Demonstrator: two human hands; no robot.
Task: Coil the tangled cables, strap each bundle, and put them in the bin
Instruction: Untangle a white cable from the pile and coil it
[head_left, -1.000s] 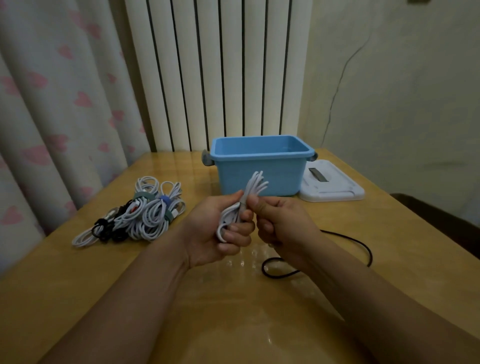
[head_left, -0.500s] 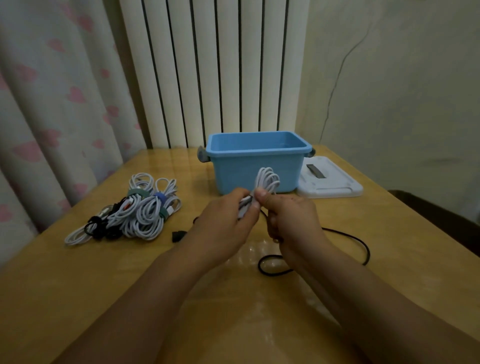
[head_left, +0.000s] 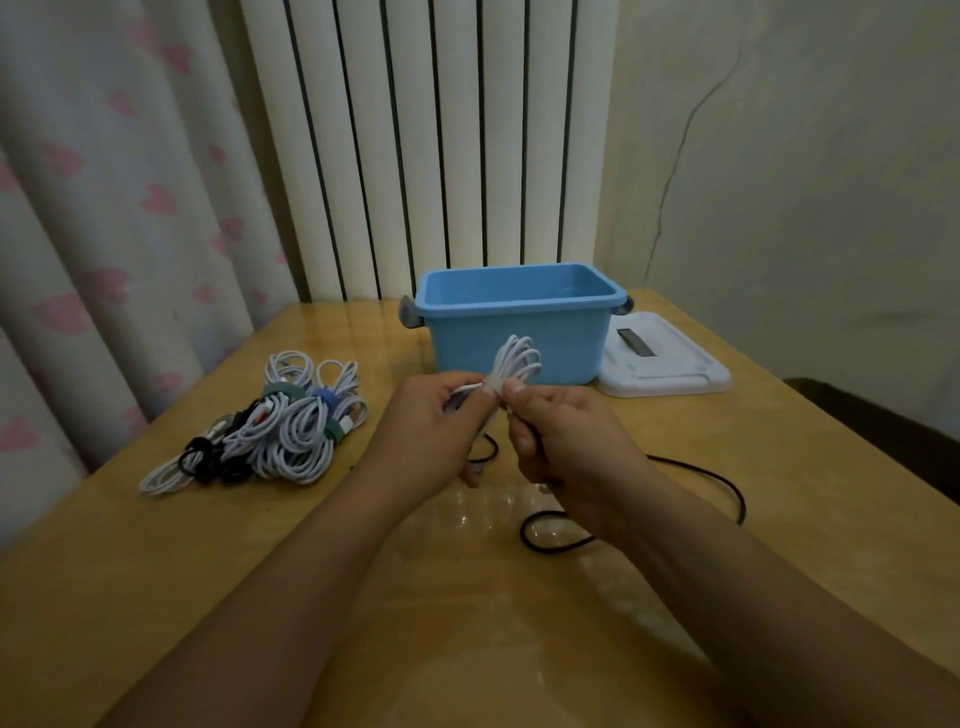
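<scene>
- Worktop (head_left: 779, 467): glossy, smooth wood-look surface.
- Bin (head_left: 519, 343): smooth blue plastic.
- Lid (head_left: 670, 371): white plastic.
- Curtain (head_left: 104, 208): matt cloth.
- Wall (head_left: 805, 182): rough, cracked.

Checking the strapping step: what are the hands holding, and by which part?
Both the left hand and right hand pinch a coiled white cable at its gathered middle, its loops fanning out above the fingers.

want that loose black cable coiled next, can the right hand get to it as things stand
Probably not yet: the right hand and left hand both pinch the white coil. The black cable lies uncovered on the table just beneath that wrist, so freeing the hand should suffice.
</scene>
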